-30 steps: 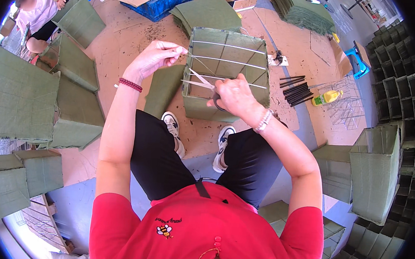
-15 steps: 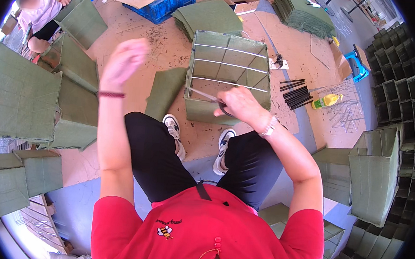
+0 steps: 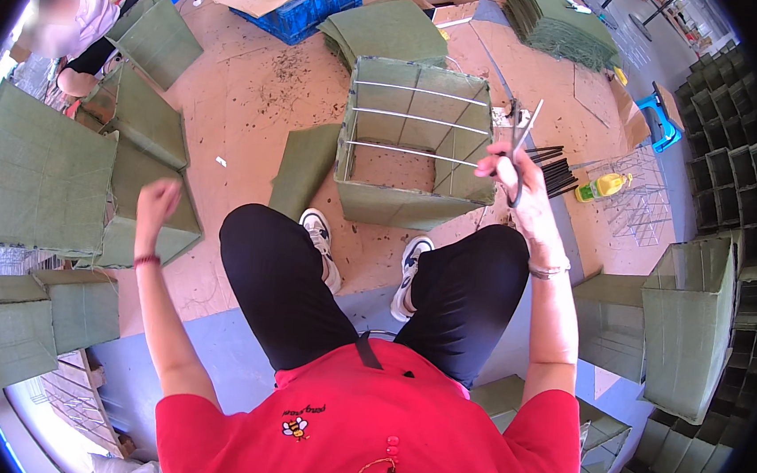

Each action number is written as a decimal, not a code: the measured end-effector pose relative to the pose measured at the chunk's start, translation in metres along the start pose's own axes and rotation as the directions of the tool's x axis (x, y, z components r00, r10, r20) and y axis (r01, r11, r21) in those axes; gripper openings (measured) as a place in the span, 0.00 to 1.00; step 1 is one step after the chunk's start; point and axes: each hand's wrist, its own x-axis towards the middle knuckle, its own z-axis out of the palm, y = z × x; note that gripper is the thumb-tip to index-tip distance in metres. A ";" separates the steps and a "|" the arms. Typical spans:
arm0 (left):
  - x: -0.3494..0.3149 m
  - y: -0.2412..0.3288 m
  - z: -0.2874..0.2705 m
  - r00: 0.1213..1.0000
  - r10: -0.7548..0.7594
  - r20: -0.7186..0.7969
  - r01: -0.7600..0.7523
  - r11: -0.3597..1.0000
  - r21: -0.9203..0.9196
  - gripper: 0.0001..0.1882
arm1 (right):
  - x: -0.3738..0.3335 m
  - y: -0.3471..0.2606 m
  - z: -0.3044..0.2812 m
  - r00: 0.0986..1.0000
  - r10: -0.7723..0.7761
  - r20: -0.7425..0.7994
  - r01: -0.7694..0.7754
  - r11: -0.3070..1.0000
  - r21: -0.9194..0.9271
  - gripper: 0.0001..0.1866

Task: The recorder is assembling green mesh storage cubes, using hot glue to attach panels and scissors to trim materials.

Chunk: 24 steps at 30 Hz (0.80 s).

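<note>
My right hand is raised just right of the green cloth-covered wire box, with scissors in it. Their blades stand apart and point away from me. The box sits on the floor in front of my feet, its open side up and several pale wires crossing it. Off to the left, my left hand is closed, near the green boxes there; whether anything is inside its fingers is hidden. A loose piece of green cloth lies against the left side of the wire box.
Black rods and a yellow bottle lie to the right, beside wire grids. Stacked green sheets and a blue crate are at the back. Another person handles a box at far left. Green boxes stand right.
My left hand has come down and left, away from the box. My right hand has swung right with the scissors, which now point away from me. A small white scrap appears on the floor at left.
</note>
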 end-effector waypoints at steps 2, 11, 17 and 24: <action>0.041 0.064 0.040 0.925 0.356 -0.133 -0.336 0.929 0.153 0.13 | -0.001 -0.007 0.019 0.993 -0.103 0.054 0.095 0.986 0.138 0.19; 0.074 0.246 0.219 0.706 0.582 0.403 -0.661 0.340 0.669 0.09 | -0.010 0.013 0.031 0.984 -0.114 -0.136 0.099 0.989 -0.108 0.19; 0.101 0.209 0.245 0.756 0.534 0.380 -0.604 0.342 0.720 0.05 | -0.011 0.022 0.020 0.992 -0.088 -0.090 0.087 0.996 -0.020 0.20; 0.106 0.207 0.209 0.855 0.422 0.302 -0.474 0.872 0.123 0.04 | -0.006 0.018 0.022 0.995 -0.077 -0.064 0.073 0.996 -0.053 0.23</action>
